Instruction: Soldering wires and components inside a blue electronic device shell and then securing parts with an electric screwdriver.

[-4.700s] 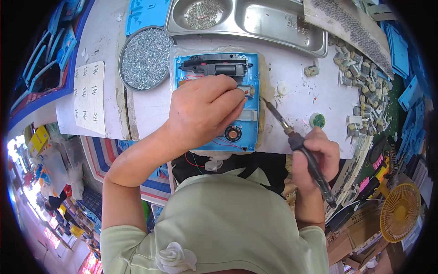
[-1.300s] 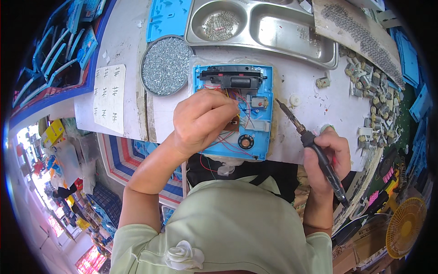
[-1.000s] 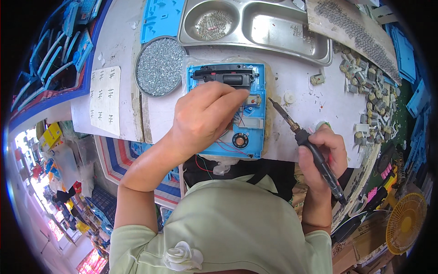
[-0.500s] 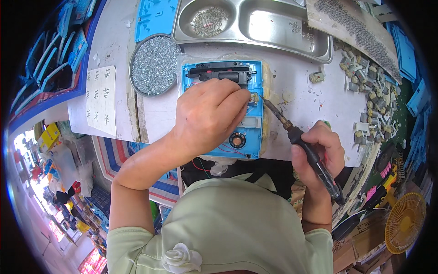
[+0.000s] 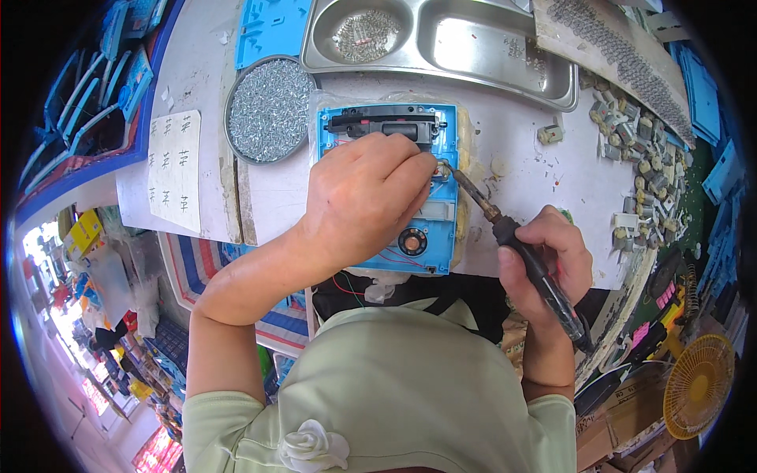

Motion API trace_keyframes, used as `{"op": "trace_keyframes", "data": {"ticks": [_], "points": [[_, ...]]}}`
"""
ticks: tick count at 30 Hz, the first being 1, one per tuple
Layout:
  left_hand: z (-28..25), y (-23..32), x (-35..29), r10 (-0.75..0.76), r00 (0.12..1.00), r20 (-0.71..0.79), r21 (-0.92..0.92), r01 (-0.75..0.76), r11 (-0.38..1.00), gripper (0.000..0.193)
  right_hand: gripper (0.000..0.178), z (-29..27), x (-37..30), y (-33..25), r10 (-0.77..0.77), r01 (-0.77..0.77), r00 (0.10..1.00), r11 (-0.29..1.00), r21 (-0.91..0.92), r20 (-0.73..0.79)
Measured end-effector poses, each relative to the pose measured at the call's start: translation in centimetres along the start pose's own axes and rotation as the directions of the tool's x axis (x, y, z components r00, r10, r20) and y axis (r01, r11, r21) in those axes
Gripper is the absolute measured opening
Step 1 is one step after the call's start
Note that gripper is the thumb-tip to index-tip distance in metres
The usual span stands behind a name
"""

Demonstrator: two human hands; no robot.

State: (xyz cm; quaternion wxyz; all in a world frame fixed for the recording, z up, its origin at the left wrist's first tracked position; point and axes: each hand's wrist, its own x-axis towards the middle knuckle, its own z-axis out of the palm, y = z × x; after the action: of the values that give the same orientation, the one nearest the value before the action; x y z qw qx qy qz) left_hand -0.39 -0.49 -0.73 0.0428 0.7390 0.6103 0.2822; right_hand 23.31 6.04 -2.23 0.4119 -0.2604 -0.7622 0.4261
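The blue casing (image 5: 430, 229) lies open under the left hand (image 5: 363, 197), whose fingers press down on its parts. The right hand (image 5: 548, 260) is clenched round the soldering iron (image 5: 520, 248), tip meeting the casing beside the left fingertips (image 5: 422, 162). Beyond the left hand sit a screw dish (image 5: 268, 110) and a steel tray (image 5: 465, 47).

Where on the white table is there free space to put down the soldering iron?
Bare patch: right of the blue housing, between the steel tray above and the right hand below. A narrower strip lies between the paper sheet and the housing, below the screw dish. Crowded: the far right, heaped with small parts.
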Motion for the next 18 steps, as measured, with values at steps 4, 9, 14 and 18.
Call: {"op": "trace_keyframes", "data": {"ticks": [4,9,14,18], "points": [[0.09,-0.01,0.01,-0.003,1.0,-0.01,-0.001,0.003,1.0,0.028,0.029,0.02,0.19,-0.13,-0.018,0.018,1.0,0.999,-0.032,0.017],[0.2,0.04,0.0,-0.018,1.0,-0.003,0.001,0.018,1.0,0.027,0.033,0.13,0.62,-0.21,-0.156,0.165,0.984,0.979,-0.12,0.085],[0.0,0.16,0.05,-0.024,1.0,-0.001,0.008,0.024,1.0,0.027,0.033,-0.31,0.37,-0.39,-0.162,0.169,0.985,0.98,-0.108,0.066],[-0.03,0.21,0.14,-0.028,1.0,0.008,0.013,0.028,1.0,0.027,0.031,-0.53,0.42,-0.34,-0.157,0.16,0.987,0.983,-0.092,0.037]]}}
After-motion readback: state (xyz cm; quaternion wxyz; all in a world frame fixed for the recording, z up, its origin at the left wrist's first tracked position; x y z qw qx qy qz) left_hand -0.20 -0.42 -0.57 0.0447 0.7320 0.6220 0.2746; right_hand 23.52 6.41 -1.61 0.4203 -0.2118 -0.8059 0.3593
